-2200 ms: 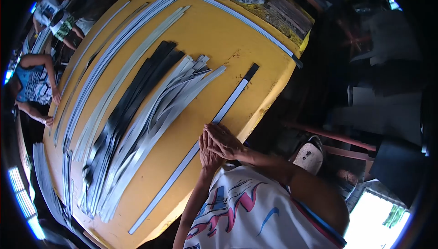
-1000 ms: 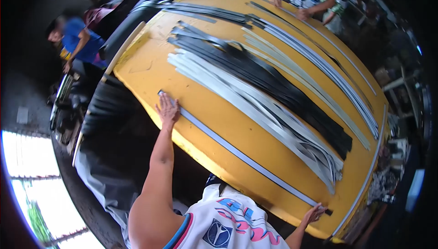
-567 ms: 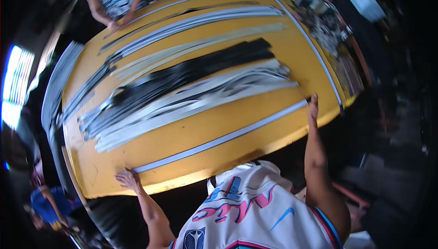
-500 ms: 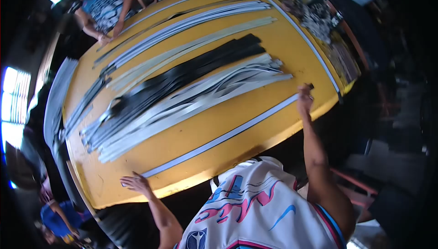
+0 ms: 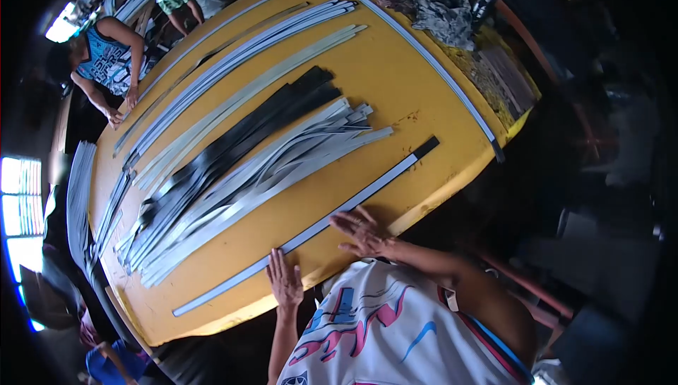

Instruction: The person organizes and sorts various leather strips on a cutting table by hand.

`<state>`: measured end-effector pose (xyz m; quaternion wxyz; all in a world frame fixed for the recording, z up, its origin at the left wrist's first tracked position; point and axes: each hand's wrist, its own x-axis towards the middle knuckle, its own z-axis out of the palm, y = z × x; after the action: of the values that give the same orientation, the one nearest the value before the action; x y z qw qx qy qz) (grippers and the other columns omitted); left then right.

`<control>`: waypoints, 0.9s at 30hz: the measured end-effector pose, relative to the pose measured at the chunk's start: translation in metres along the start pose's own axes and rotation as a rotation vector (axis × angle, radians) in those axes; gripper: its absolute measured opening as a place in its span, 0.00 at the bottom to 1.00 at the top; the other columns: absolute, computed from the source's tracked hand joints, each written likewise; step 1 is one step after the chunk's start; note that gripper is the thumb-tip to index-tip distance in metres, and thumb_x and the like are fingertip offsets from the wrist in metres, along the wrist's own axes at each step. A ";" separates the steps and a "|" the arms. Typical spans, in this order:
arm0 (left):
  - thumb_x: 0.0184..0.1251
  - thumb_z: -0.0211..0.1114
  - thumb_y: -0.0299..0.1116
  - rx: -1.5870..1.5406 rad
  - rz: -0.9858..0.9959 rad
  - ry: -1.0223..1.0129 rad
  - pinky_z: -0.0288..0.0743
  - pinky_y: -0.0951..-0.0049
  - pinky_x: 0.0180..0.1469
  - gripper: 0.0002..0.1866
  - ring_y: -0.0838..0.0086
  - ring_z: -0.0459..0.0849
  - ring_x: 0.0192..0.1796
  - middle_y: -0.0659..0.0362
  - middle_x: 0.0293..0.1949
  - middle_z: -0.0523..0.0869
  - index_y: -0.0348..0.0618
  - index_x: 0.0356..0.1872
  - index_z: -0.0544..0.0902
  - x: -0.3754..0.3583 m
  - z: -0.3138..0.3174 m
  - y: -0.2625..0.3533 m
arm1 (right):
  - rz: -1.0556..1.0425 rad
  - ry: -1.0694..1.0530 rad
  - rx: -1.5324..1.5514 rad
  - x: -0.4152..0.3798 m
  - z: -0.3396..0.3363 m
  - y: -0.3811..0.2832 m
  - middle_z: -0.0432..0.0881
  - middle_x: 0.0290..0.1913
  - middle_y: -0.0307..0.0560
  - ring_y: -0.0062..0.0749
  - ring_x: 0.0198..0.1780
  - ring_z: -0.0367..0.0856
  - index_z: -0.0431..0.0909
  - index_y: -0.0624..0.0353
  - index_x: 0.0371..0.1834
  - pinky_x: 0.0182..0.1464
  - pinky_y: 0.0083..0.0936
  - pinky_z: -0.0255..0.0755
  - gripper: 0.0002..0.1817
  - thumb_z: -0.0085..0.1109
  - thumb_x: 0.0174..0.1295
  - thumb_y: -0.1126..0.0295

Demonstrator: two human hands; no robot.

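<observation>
A long pale strip [image 5: 240, 276] with dark edges and a black end piece [image 5: 426, 147] lies diagonally on the yellow table [image 5: 395, 194], near its front edge. My left hand [image 5: 284, 279] rests with extended fingers, the fingertips touching the strip left of its middle. A little to the right, my right hand [image 5: 360, 232] lies over the strip, palm down with spread fingers. Neither hand is wrapped round anything. Beyond the strip lies a loose bundle of grey and white strips [image 5: 261, 173], and behind that a bundle of black strips [image 5: 247, 127].
More pale strips [image 5: 247, 50] lie farther back. One long strip [image 5: 424, 53] runs along the right side. Crumpled material [image 5: 445, 14] sits at the back right corner. Grey strips [image 5: 80, 201] hang off the left edge. A co-worker [image 5: 106, 57] leans over the far left edge.
My right hand has left the strip's far right end and my left hand its left end. Both have come inward to the middle part. The view has shifted, and the black end piece now shows.
</observation>
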<state>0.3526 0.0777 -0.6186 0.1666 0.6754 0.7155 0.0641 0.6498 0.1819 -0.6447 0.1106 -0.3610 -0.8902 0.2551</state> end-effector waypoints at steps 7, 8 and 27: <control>0.82 0.48 0.49 0.015 -0.134 -0.052 0.44 0.50 0.81 0.33 0.56 0.50 0.83 0.51 0.82 0.55 0.43 0.80 0.58 0.004 -0.005 0.021 | 0.295 0.165 -0.214 -0.084 -0.114 0.135 0.64 0.79 0.49 0.41 0.80 0.59 0.53 0.59 0.81 0.77 0.61 0.46 0.41 0.48 0.73 0.45; 0.82 0.48 0.50 0.019 -0.155 -0.056 0.44 0.50 0.81 0.33 0.57 0.50 0.83 0.51 0.82 0.55 0.44 0.80 0.58 0.004 -0.007 0.022 | 0.298 0.164 -0.197 -0.087 -0.122 0.148 0.63 0.79 0.49 0.41 0.80 0.59 0.54 0.59 0.80 0.77 0.60 0.45 0.41 0.49 0.72 0.45; 0.77 0.60 0.55 -1.759 -0.578 -0.387 0.82 0.70 0.54 0.31 0.70 0.88 0.53 0.54 0.56 0.87 0.35 0.63 0.78 0.032 0.049 0.121 | 0.195 -0.030 -0.045 -0.019 -0.141 0.135 0.78 0.45 0.51 0.49 0.51 0.78 0.85 0.56 0.41 0.55 0.41 0.72 0.18 0.77 0.51 0.60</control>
<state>0.4819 0.1124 -0.6307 0.7413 0.1029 0.5100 0.4239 0.7960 0.3040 -0.5983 0.0639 -0.4444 -0.8579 0.2499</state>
